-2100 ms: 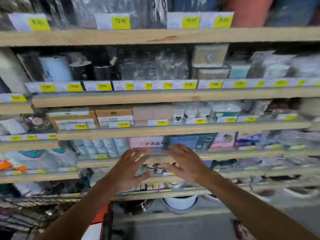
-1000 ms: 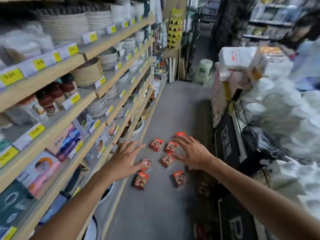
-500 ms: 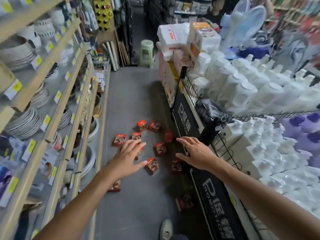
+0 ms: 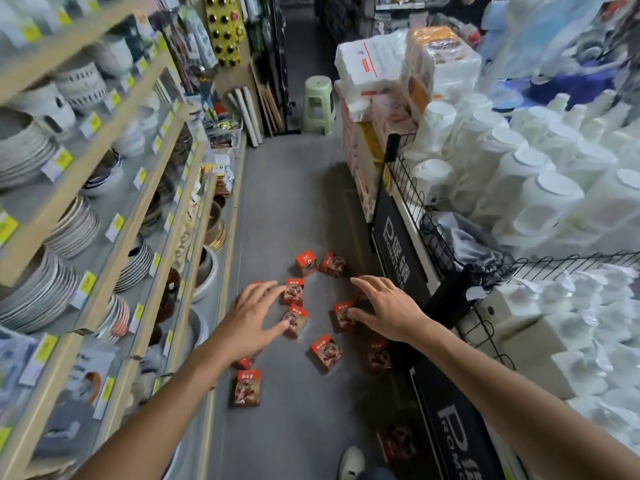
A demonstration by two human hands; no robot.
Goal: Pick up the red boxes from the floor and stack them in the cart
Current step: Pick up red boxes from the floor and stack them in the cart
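In the head view, both bare forearms reach in from the bottom edge toward the middle of the frame. The left hand (image 4: pixel 247 322) and the right hand (image 4: pixel 384 311) are held palm down above the grey floor (image 4: pixel 287 202), fingers (image 4: pixel 263 292) spread wide on each and gripping nothing. The red boxes (image 4: pixel 325 351) lie scattered on the floor at centre frame, some flat and some tilted: one pair sits just above the hands, several show between and beneath the hands, one lies lower left of centre, and a dim one sits near the bottom edge beside a white shoe (image 4: pixel 351 462). Wooden shelves (image 4: pixel 104 140) stacked with plates fill the left side. A black wire cart (image 4: pixel 450 258) holding white packaged goods fills the right side.
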